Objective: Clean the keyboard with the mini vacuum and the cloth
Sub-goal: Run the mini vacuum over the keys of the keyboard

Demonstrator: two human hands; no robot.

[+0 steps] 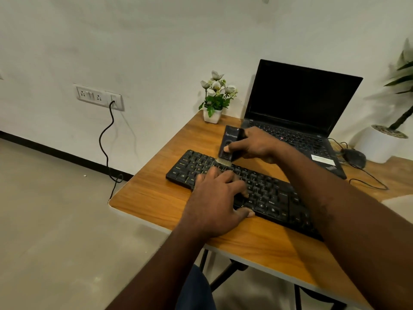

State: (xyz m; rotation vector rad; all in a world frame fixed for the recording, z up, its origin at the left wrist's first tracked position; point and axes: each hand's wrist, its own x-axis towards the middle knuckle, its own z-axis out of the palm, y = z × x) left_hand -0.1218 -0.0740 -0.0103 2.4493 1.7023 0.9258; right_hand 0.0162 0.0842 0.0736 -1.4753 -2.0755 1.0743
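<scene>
worn | left hand (214,198); right hand (252,146): bare; forearms (348,209): unsleeved | leg (194,289): dark blue fabric

You are stretching both bare forearms forward. Your left hand (216,198) is lying palm down, fingers spread and relaxed. Your right hand (252,145), farther out, is curling its fingers and thumb around the mini vacuum (231,135).
</scene>
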